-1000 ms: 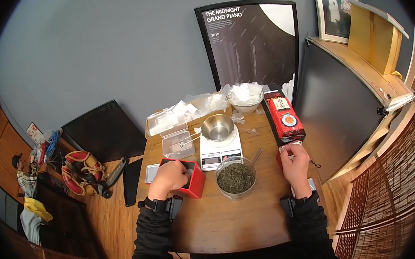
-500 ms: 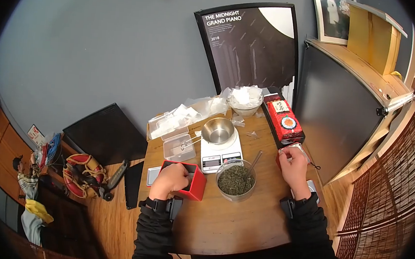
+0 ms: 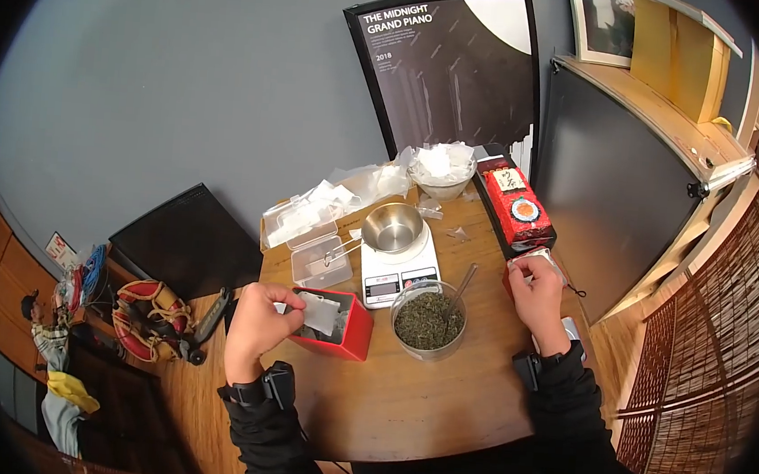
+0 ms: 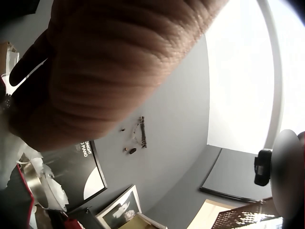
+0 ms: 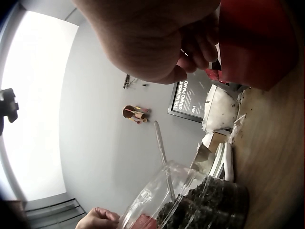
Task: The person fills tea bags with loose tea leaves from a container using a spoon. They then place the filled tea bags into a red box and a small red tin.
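Observation:
My left hand [image 3: 261,326] pinches a small white sachet [image 3: 320,313] between thumb and fingers, over the mouth of an open red box [image 3: 356,331]. In the left wrist view the palm fills the top, and a pale, blurred sachet [image 4: 8,150] hangs below the fingers. My right hand [image 3: 538,305] is at a second red box [image 3: 509,282] by the table's right edge, its fingers curled close to the rim. Whether those fingers hold anything I cannot tell. Between the hands stands a clear bowl [image 3: 398,328] of dried green leaves with a spoon [image 3: 465,282] in it.
Behind the bowl, a white kitchen scale [image 3: 402,276] bears a metal pan [image 3: 394,227]. A clear plastic case [image 3: 322,262] lies to its left. White sachets fill a bowl [image 3: 442,188] at the back, beside a red tea packet [image 3: 522,205] on a black tray.
My left hand has come up out of the left red box and moved left, now with a white sachet in its fingers. The right hand has stayed by the second box.

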